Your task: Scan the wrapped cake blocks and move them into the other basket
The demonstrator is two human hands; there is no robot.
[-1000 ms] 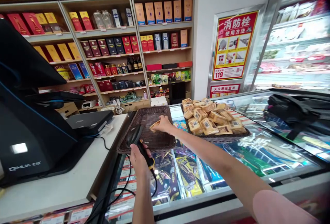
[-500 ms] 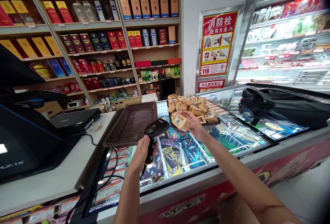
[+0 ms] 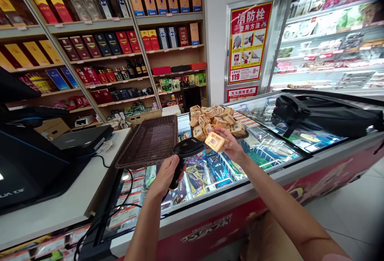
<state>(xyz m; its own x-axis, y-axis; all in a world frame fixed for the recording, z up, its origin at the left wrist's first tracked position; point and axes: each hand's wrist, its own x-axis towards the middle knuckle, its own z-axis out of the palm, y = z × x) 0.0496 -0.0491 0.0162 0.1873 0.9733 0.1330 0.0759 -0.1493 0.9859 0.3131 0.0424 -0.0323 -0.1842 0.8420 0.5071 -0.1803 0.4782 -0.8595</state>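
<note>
My left hand [image 3: 168, 172] is closed around the handle of a black barcode scanner [image 3: 188, 146], its head pointing right. In my right hand [image 3: 232, 145] is a small wrapped snack pack [image 3: 215, 141], a barcode label facing the scanner. The pack is apart from the scanner, a short distance from its head. Behind it, a basket heaped with similar wrapped packs [image 3: 220, 121] stands on the glass freezer top. To the left lies a second brown woven basket [image 3: 150, 141] with nothing visible in it.
Bagged goods show through the chest freezer [image 3: 273, 173] glass. A black bag [image 3: 327, 117] lies on its right end. On the left counter [image 3: 75, 185] are a black checkout machine [image 3: 27, 161] and a flat black box [image 3: 87, 139]. The scanner's cable [image 3: 130, 189] trails leftward.
My right hand has lifted the snack pack away from the heaped basket, toward me and in front of the scanner. The scanner in my left hand has shifted slightly right. The view has moved a little.
</note>
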